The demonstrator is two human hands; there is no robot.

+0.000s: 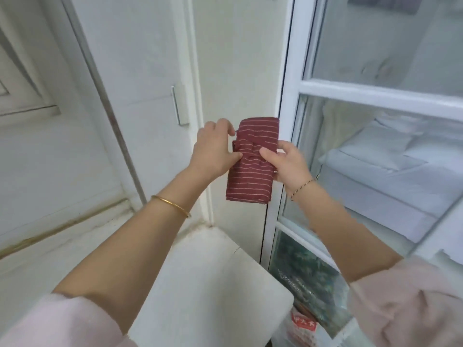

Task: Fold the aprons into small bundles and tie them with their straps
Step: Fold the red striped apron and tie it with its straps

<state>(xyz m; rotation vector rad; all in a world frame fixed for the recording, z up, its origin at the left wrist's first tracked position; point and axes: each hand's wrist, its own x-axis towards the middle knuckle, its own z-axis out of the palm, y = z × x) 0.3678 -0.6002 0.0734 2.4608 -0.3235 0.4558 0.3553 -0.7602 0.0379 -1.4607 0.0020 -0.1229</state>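
You're tying: the folded apron (pixel 250 169) hangs in mid-air above the desk's (pixel 213 284) far edge, your left hand (pixel 215 151) pinching its strap (pixel 246 152), your right hand (pixel 285 164) gripping its side, thumb on the wrap. Next, probably, cinch the knot tight.

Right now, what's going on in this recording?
A person holds a dark red striped apron, already folded into a small bundle, up in front of a glass-paned door. The left hand pinches the strap wrapped round its middle; the right hand grips the bundle from the other side. Whether the knot is finished is unclear.
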